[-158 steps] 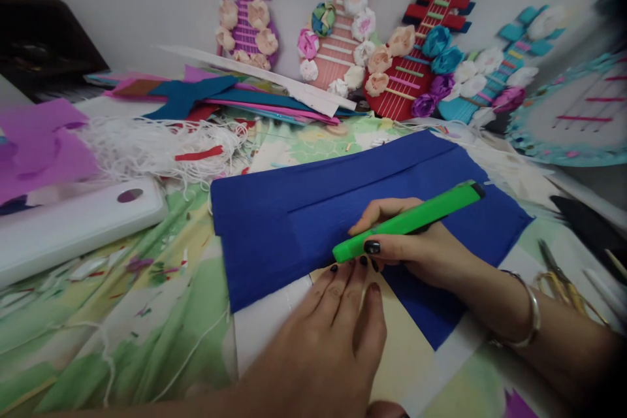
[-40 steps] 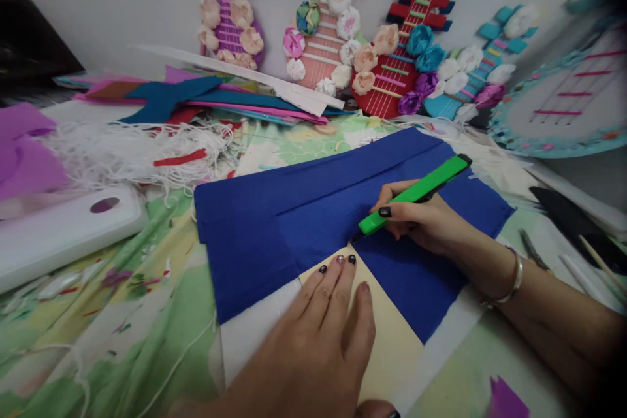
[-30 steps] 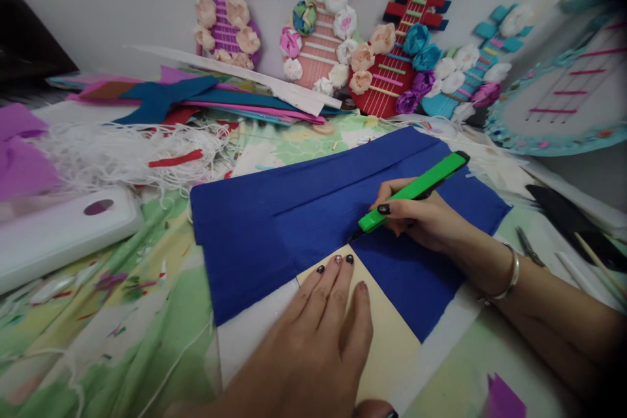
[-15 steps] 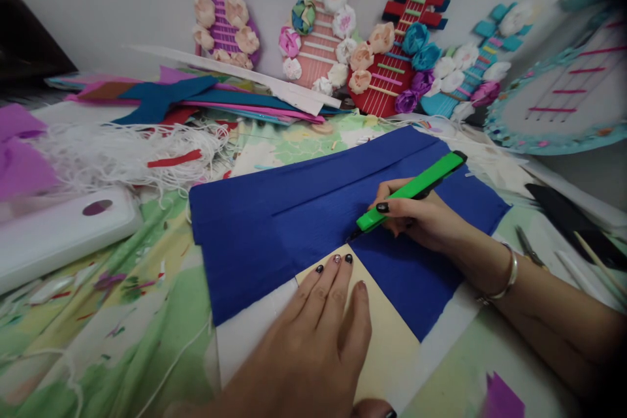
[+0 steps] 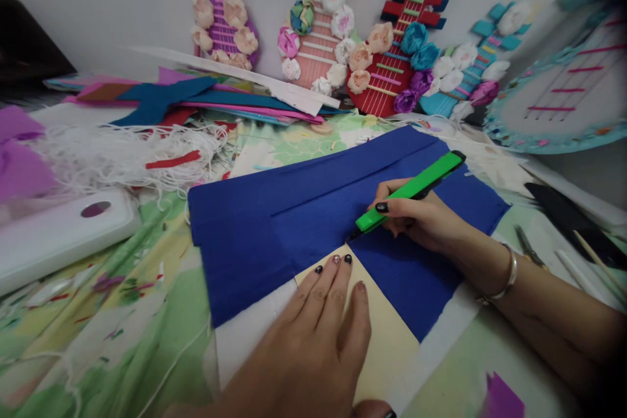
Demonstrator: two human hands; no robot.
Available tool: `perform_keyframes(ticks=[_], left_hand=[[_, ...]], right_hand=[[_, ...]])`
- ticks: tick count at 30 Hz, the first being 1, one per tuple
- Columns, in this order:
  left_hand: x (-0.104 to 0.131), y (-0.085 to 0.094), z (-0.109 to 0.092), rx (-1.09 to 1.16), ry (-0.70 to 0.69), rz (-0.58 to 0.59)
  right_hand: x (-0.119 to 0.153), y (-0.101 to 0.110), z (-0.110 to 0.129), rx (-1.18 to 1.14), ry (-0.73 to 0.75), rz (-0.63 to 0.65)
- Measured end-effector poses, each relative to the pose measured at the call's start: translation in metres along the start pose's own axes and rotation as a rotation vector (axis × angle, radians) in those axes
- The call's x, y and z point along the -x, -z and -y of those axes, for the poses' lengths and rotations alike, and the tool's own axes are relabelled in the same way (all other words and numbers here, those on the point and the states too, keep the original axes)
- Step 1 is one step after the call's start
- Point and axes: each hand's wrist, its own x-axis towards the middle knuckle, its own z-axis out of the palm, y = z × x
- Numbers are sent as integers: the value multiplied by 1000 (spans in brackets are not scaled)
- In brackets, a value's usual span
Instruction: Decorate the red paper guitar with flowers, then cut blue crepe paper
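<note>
Resting our left hand flat, fingers extended, on cream card bordering the blue sheet, we pinch the green tool in our curled right hand, tip at the card's corner.

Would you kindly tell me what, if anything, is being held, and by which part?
The right hand holds the green tool by the lower half of its body; the left hand lies flat on the cream card.

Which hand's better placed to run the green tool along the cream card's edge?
Likely the right hand; it holds the green tool, its tip by a corner of the cream card, on which the left hand rests.
</note>
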Motion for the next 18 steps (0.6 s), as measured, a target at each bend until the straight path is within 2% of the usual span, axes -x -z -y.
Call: perform_keyframes(ticks=[18], left_hand=[[-1,1,1,4,-12,8]], right_hand=[[0,-3,5,90,25,16]])
